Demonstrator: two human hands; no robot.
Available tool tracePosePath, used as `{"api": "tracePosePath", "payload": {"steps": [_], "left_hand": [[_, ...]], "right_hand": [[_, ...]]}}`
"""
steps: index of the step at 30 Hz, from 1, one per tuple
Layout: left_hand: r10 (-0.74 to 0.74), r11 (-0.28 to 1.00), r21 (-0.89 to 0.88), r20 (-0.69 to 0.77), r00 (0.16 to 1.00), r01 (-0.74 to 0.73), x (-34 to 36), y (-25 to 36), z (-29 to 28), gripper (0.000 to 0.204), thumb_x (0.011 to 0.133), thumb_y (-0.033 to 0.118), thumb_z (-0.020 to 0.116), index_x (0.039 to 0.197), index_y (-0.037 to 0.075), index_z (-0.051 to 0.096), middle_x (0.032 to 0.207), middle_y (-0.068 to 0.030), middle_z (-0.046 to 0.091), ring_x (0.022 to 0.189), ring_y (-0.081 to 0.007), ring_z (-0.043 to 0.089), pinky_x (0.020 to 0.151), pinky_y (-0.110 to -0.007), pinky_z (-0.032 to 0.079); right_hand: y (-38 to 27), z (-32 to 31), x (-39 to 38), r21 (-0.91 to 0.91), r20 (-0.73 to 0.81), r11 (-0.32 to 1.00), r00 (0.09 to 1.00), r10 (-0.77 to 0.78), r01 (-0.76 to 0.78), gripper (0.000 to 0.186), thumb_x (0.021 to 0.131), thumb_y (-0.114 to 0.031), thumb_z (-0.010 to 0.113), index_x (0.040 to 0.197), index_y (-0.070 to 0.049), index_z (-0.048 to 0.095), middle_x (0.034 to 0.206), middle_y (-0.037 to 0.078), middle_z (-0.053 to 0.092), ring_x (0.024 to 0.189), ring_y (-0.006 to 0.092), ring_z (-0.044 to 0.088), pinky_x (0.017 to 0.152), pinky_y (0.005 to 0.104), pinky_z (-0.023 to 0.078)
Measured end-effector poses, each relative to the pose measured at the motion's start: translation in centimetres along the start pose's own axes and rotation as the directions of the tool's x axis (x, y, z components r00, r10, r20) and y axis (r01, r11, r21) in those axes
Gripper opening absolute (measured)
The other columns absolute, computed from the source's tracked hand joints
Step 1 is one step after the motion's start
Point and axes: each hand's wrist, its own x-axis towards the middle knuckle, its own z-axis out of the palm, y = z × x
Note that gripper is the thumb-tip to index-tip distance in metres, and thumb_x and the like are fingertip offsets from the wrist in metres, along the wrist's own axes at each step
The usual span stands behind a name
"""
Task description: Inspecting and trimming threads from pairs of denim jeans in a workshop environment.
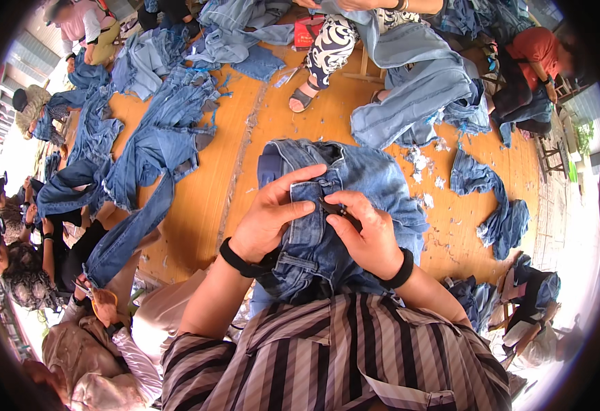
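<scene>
Bright daylight rims a crowded work area, where orange-brown boards point(207, 226) spread to both sides of and beyond the jeans point(375, 175), which lie bunched just in front of the person in the striped shirt point(341, 349). Well left of the jeans, several people sit in a row, one near the bottom in a tan top point(87, 363). Nearer, still on that left side, a long denim leg point(135, 229) trails down from a blue heap point(169, 116).

At the jeans' left part is the left hand point(265, 216), holding the cloth — thumb lying on it, forefinger stretched out beyond, other fingers hidden. Beyond the jeans, a sandalled foot point(301, 98) stands on the boards. Over the jeans' middle, the right hand point(375, 236) has thumb and forefinger close together on a small black tool point(331, 208), its tip by the denim; its exact kind I cannot tell. Each wrist wears a black band.

Beyond and to the right of the jeans hangs pale denim point(416, 89); pale scraps point(420, 164) lie just right of them. Further right comes a crumpled strip point(498, 205) — then, beyond it, someone in a red top point(529, 55).
</scene>
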Motion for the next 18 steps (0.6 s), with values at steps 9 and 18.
{"api": "tracePosePath", "payload": {"steps": [9, 18], "left_hand": [[-0.020, 0.996, -0.083, 0.002, 1.000, 0.020, -0.1, 0.0, 0.3, 0.058, 0.091, -0.001, 0.067, 0.147, 0.000, 0.051, 0.129, -0.0086, 0.067, 0.119, -0.0170, 0.062, 0.106, -0.031, 0.046], [-0.033, 0.989, -0.145, -0.016, 0.999, 0.030, -0.2, 0.0, 0.2, 0.053, 0.095, 0.000, 0.063, 0.147, 0.000, 0.051, 0.130, -0.0100, 0.067, 0.118, -0.0176, 0.064, 0.105, -0.032, 0.048]], "right_hand": [[0.5, -0.2, -0.3, 0.028, -0.032, 0.998, 0.998, -0.059, 0.060, 0.031, 0.089, -0.002, 0.074, 0.118, -0.007, 0.066, 0.103, 0.012, 0.073, 0.082, 0.0261, 0.074, 0.069, 0.0325, 0.057], [-0.6, -1.5, -0.7, -0.016, 0.129, 0.998, 0.990, -0.058, 0.060, 0.035, 0.086, -0.004, 0.078, 0.118, -0.008, 0.065, 0.106, 0.011, 0.074, 0.070, 0.0226, 0.072, 0.062, 0.0314, 0.055]]}}
